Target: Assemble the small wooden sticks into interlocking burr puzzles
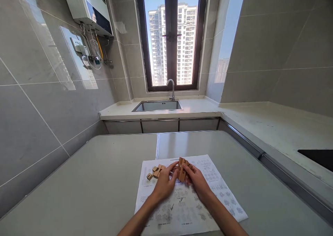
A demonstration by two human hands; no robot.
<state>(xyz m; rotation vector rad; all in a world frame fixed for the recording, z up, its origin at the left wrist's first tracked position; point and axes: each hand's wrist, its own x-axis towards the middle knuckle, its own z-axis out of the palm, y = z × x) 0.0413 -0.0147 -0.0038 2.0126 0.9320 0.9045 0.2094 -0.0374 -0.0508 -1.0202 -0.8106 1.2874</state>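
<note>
Between my two hands is a group of notched wooden puzzle pieces (182, 170), held over a printed instruction sheet (182, 208). My left hand (166, 180) pinches it from the left with thumb and fingers. From the right, my right hand (196, 177) has its fingers closed on the same pieces. Several loose wooden blocks (157, 171) lie on the paper just left of my left hand, partly hidden by it. One small block (149, 176) sits at the left of that pile. Drawings of puzzle shapes cover the sheet.
The sheet lies on a pale table (104, 180) with a seam down its middle. Beyond it, a counter (197, 106) holds a sink (158, 106) with a faucet (171, 88). Another counter (286, 125) runs along the right, and a tiled wall (52, 107) stands left.
</note>
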